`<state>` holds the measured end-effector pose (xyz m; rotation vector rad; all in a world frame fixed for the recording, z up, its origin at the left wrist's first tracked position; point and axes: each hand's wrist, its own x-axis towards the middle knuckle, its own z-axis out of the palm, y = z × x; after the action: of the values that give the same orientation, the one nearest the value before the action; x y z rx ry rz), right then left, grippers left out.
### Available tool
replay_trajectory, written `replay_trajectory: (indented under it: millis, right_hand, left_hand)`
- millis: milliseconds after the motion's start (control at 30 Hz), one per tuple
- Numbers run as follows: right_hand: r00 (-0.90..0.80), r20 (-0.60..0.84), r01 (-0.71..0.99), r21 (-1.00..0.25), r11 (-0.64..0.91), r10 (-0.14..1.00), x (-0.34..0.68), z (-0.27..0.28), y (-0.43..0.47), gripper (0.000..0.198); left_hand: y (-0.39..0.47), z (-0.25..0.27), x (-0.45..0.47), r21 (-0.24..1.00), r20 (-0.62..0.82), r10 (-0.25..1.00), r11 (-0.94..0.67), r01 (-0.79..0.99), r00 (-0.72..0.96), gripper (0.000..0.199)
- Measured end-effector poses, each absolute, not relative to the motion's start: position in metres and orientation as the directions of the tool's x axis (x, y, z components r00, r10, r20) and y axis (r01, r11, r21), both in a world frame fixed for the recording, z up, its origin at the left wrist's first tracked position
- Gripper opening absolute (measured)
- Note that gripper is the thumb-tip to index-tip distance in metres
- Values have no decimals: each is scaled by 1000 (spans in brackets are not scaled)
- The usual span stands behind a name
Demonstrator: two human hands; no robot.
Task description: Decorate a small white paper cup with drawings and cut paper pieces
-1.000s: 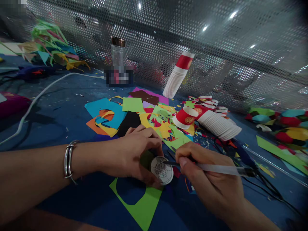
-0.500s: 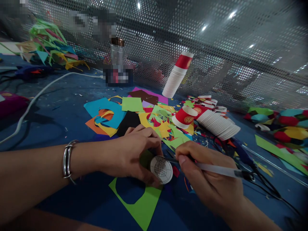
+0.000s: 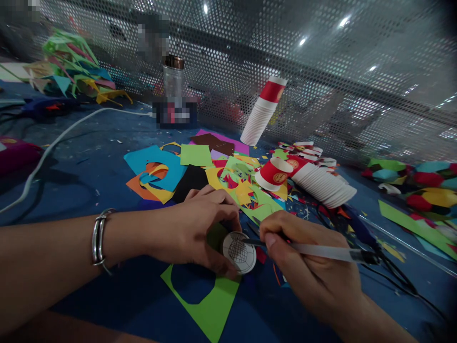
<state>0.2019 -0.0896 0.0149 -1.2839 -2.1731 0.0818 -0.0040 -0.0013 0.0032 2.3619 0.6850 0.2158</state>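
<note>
My left hand [image 3: 200, 228] curls its thumb and fingers around a round piece [image 3: 238, 252] that looks like a cut paper cup, with a dark green side. Its white face is turned up and bears a drawn grid with lines running out to the rim. In my right hand [image 3: 303, 262] is a pen [image 3: 321, 251] with a translucent barrel and a dark end. The pen's tip lies over the drawn grid; whether it touches cannot be made out. Below my left hand is a green paper sheet [image 3: 217, 305] with a round hole cut from it.
Coloured paper sheets [image 3: 196, 155] and scraps lie beyond my hands. A red and white paper cup [image 3: 273, 175] sits beside a toppled cup stack [image 3: 326, 185]. Another cup stack [image 3: 259, 119] leans by the mesh panel [image 3: 214, 81]. A white cable [image 3: 62, 131] crosses the left.
The pen's tip has shifted slightly over the grid on the white face, and the pen's tilt has changed a little. My left hand stays nearly still around the round piece.
</note>
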Motion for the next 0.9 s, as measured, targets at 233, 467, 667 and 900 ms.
replay_trajectory:
  millis: [233,467,667,900]
  right_hand:
    - [-347,486,793,-305,528,802,201,18,-88,21]
    - [-318,479,768,-376,519,818,201,18,-90,23]
    - [-335,458,757,-389,524,823,201,16,-89,23]
    - [-333,461,771,-368,519,822,201,17,-89,22]
  left_hand:
    - [-3,3,-5,634,-9,523,-656,409,852,44]
    - [-2,3,-4,639,-13,533,-646,416,846,44]
    - [-2,6,-3,638,-55,535,-630,442,843,46]
    - [-2,4,-5,639,-5,516,-657,400,857,47]
